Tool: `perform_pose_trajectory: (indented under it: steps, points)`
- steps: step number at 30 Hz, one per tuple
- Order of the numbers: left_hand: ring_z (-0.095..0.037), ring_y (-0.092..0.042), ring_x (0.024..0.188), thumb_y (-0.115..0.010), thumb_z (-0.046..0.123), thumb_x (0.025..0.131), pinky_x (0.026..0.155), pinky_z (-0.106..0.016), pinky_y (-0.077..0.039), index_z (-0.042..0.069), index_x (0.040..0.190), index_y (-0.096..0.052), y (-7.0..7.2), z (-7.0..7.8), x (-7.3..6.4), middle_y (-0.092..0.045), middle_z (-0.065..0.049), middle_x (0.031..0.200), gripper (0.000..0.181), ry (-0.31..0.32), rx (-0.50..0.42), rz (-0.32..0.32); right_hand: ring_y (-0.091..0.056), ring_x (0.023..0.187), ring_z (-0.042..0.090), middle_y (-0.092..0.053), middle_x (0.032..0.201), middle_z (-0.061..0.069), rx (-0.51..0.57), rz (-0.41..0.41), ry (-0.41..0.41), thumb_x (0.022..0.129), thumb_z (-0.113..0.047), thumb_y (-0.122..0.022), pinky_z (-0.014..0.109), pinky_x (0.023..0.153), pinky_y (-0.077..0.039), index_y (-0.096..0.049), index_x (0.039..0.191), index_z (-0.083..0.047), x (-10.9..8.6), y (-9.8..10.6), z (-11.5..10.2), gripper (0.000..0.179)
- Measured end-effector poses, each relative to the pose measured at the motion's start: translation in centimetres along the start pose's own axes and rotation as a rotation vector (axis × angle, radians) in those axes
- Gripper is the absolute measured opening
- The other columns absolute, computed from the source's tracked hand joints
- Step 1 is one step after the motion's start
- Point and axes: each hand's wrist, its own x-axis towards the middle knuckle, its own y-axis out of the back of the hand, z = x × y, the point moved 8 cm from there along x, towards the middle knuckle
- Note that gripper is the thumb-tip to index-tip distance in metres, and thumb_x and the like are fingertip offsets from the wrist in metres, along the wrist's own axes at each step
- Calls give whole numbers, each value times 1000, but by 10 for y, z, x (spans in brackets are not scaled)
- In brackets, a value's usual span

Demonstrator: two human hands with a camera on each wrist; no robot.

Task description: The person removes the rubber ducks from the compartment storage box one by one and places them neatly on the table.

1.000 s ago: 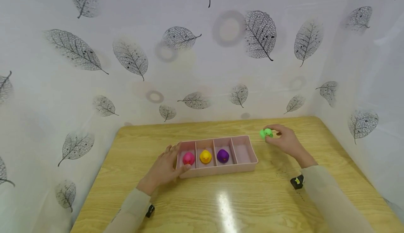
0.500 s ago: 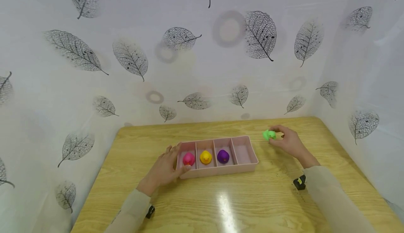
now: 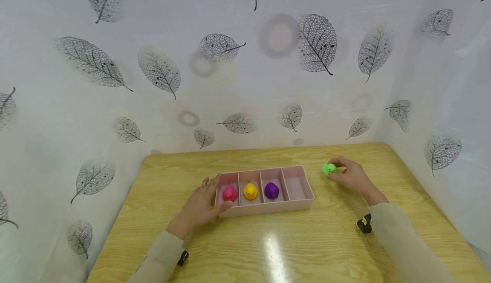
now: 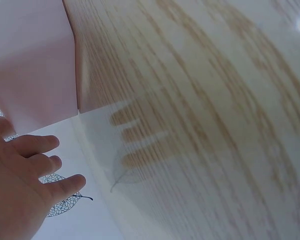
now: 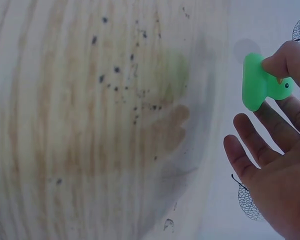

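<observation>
A pink divided box lies lengthwise on the wooden table, split into several compartments. From left to right it holds a pink toy duck, a yellow toy duck and a purple toy duck; the rightmost compartment is bare. My left hand grips the box's left end, thumb over the front rim and index finger by the back corner, the other fingers loosely spread. Right of the box, my right hand pinches a green toy duck between thumb and fingers, its head turned toward the palm.
The wooden table carries small dark specks near my right forearm. White cloth printed with leaves hangs behind and on both sides. Black wrist devices sit under the sleeves.
My right hand has moved slightly right and then down toward the table with the green duck. The left hand and the box have stayed in place.
</observation>
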Motion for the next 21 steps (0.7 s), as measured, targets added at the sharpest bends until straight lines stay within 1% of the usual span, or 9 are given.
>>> perform_pose_trajectory:
  steps: [5, 9, 12, 16, 21]
  points:
    - [-50, -27, 158, -57, 70, 98, 124, -69, -31, 15, 171, -17, 0, 0, 0, -30, -16, 172, 99, 6, 0, -2, -62, 121, 40, -70, 129, 22, 0, -8, 19, 98, -17, -73, 43, 92, -54, -65, 133, -1, 0, -3, 6, 40]
    - [-50, -28, 158, -57, 70, 98, 123, -69, -32, 15, 171, -17, -1, -1, 0, -31, -15, 172, 99, 5, 6, -3, -63, 116, 37, -71, 125, 22, 3, -23, 9, 97, -15, -74, 37, 88, -55, -65, 133, -1, 2, -6, 9, 40]
    - [-50, -27, 158, -57, 69, 98, 123, -69, -32, 14, 170, -17, -1, -1, 0, -31, -15, 172, 99, 5, 5, -2, -65, 112, 37, -70, 125, 24, 20, -35, 3, 96, -14, -74, 33, 87, -56, -65, 134, 2, 4, -8, 10, 42]
    - [-50, -26, 159, -58, 70, 97, 124, -69, -31, 15, 170, -18, -1, -1, 0, -31, -15, 172, 100, 10, -2, -2, -67, 112, 39, -67, 129, 28, 30, -41, 6, 96, -13, -75, 28, 85, -57, -64, 136, 5, 4, -10, 11, 45]
    - [-50, -25, 159, -57, 71, 97, 124, -68, -31, 16, 171, -17, -1, -1, 0, -31, -15, 172, 100, 11, -5, -3, -67, 111, 39, -67, 129, 28, 24, -42, 16, 97, -11, -74, 24, 83, -56, -64, 136, 4, 4, -12, 12, 43]
